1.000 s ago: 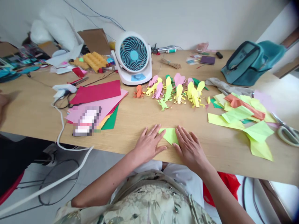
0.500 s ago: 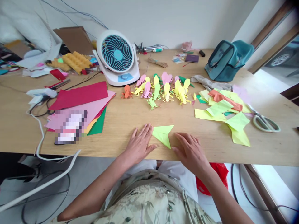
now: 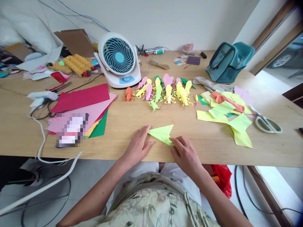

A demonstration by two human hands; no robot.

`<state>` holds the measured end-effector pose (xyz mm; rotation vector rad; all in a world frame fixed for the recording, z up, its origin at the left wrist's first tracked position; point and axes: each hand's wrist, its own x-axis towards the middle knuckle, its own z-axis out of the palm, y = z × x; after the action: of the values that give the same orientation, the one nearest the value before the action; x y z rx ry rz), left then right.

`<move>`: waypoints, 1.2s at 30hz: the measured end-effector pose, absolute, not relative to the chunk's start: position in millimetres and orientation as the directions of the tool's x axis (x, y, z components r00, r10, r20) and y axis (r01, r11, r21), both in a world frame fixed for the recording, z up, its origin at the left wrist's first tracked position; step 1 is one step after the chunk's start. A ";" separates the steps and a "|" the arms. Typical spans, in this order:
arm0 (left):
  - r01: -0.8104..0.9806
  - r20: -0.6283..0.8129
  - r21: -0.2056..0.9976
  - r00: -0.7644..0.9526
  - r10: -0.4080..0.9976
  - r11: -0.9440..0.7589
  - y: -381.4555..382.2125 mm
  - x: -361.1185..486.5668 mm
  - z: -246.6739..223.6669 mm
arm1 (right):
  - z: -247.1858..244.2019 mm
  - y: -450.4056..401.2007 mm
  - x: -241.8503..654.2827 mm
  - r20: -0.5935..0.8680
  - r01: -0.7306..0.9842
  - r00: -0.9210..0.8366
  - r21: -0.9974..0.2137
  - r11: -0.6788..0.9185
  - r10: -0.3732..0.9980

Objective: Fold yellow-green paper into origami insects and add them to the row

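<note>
A folded piece of lime-green paper (image 3: 162, 133) lies on the table in front of me, its narrow tip pointing left and a notch in its right side. My left hand (image 3: 137, 143) rests on its edge beside that tip, fingers stretched out and thumb apart. With fingers curled, my right hand (image 3: 186, 152) closes on the paper's lower right corner, and the fingertips partly hide that corner. Beyond the paper stand several folded paper figures (image 3: 169, 94) in yellow, pink, green and orange.
Loose yellow and green paper pieces (image 3: 211, 116) lie at right beside scissors (image 3: 268, 124). Coloured sheets (image 3: 82, 98) and a blurred phone (image 3: 72, 130) are at left. A fan (image 3: 118, 56) stands behind, and a teal bag (image 3: 229, 63) at the back right.
My right hand has moved left and closed on the paper's lower right corner. The paper has shifted slightly left and up, and my left hand's fingers have drawn back to its tip.
</note>
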<state>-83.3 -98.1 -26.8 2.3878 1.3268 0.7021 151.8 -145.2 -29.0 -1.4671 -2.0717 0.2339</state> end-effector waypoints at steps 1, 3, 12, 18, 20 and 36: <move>0.688 0.277 0.521 0.424 0.862 -0.505 -97.6 -83.5 -27.1 | -29.7 -145.0 151.8 0.362 0.799 -0.217 -0.467 0.378 0.907; 0.675 0.298 0.563 0.373 0.879 -0.477 -96.7 -83.8 -26.7 | -30.9 -144.4 151.6 0.374 0.791 -0.198 -0.485 0.373 0.906; 0.649 0.340 0.628 0.266 0.902 -0.428 -84.8 -77.2 -8.7 | -32.5 -143.0 149.8 0.404 0.790 -0.172 -0.488 0.370 0.899; 0.390 0.228 0.861 0.276 0.934 -0.325 -62.5 -60.5 6.8 | -28.3 -141.8 149.1 0.357 0.803 -0.182 -0.483 0.348 0.916; 0.316 0.192 0.899 0.340 0.920 -0.305 -52.5 -54.9 11.0 | -27.2 -141.4 149.1 0.356 0.803 -0.182 -0.484 0.347 0.917; 0.071 0.067 0.987 0.649 0.758 -0.148 -19.6 -35.4 -14.3 | -28.3 -141.9 146.8 0.366 0.811 -0.170 -0.476 0.341 0.915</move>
<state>-35.4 -19.6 -14.3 1.6295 0.6937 0.6900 146.8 -141.9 -28.3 -1.5032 -2.0128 0.2272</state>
